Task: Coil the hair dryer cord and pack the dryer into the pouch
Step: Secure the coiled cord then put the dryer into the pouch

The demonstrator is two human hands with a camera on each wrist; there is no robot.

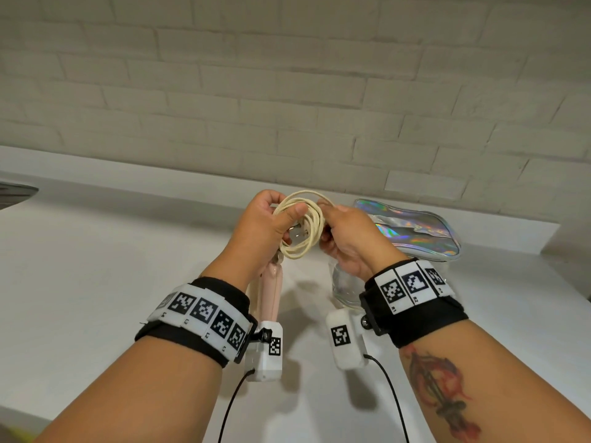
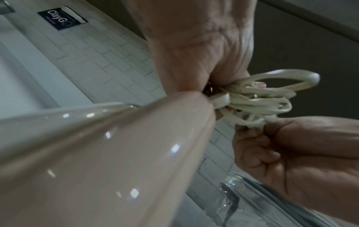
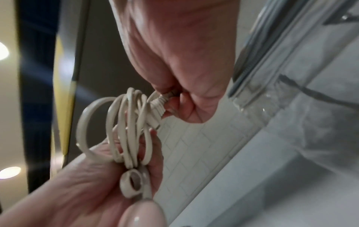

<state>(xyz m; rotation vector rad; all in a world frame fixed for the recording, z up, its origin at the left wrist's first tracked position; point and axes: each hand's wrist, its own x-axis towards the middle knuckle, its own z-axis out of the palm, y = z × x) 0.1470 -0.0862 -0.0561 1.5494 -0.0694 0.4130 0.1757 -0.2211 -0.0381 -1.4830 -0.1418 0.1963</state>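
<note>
Above the white counter my two hands hold the cream cord, wound into several loops. My left hand grips the coil, thumb across it, and the pink hair dryer hangs below that hand. Seen from the left wrist, the glossy dryer handle fills the foreground with the coil beyond it. My right hand pinches the ribbed plug end against the coil. The shiny holographic pouch lies flat on the counter to the right, behind my right hand.
A clear see-through item stands on the counter under my right wrist. A white brick wall backs the counter. A dark sink edge shows at far left. The counter steps back at the right.
</note>
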